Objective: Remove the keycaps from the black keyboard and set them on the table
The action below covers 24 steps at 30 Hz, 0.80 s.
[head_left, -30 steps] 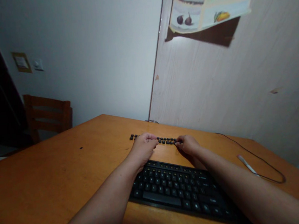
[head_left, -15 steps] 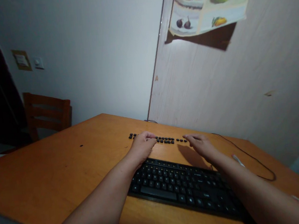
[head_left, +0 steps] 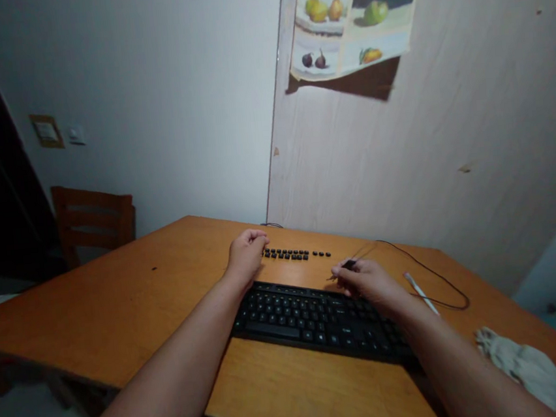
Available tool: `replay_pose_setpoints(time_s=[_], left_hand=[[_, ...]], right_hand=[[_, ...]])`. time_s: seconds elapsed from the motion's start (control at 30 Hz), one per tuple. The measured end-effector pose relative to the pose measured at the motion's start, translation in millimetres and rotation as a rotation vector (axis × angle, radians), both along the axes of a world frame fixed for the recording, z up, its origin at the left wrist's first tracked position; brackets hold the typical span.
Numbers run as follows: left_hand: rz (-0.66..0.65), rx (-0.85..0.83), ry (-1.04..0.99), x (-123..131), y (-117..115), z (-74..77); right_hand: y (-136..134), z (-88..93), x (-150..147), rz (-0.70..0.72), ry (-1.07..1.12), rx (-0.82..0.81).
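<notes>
A black keyboard (head_left: 288,315) lies near the table's front edge, below my hands. Behind it, small black keycaps (head_left: 287,255) are lined up in rows, with a short group (head_left: 321,254) at their right. My left hand (head_left: 247,257) is at the left end of the rows, its fingertips pinched together and covering some caps; whatever they hold is hidden. Over the keyboard's back right edge, my right hand (head_left: 366,280) grips a small black-handled tool (head_left: 349,264) with thin prongs pointing left. Its exact kind is not clear.
A wooden table (head_left: 135,314) supports everything. To the right lie a dark cable (head_left: 442,274), a white-handled brush (head_left: 420,292) and a crumpled pale cloth (head_left: 524,365). One small dark piece (head_left: 154,268) is at the left. A chair (head_left: 93,220) stands beyond.
My right hand has come back from the short keycap group to the keyboard's back edge, and the tool now shows. My left hand has shifted toward the rows' left end. The view has moved.
</notes>
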<state>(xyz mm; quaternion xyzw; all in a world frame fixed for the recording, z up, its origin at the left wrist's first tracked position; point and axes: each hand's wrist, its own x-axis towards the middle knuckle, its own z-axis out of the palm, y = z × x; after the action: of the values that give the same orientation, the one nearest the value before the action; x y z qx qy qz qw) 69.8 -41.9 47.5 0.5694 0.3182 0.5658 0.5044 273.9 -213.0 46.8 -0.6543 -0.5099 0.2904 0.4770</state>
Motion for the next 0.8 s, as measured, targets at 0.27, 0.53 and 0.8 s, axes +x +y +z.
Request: replay_pose_setpoints(time_s=[0.27,0.53,0.8], left_hand=[[0.088,-0.294,-0.274,3,-4,31.0],[0.062,-0.250,-0.274,28,-26,18.1],[-0.071,-0.076,0.001,39,-36,-11.7]], right_hand=[[7,-6.9,-13,0.011,-0.200,0.013],[14,-19.8,-15,-0.015,-0.237,0.041],[20,-30.0,-19,-0.034,-0.366,0.066]])
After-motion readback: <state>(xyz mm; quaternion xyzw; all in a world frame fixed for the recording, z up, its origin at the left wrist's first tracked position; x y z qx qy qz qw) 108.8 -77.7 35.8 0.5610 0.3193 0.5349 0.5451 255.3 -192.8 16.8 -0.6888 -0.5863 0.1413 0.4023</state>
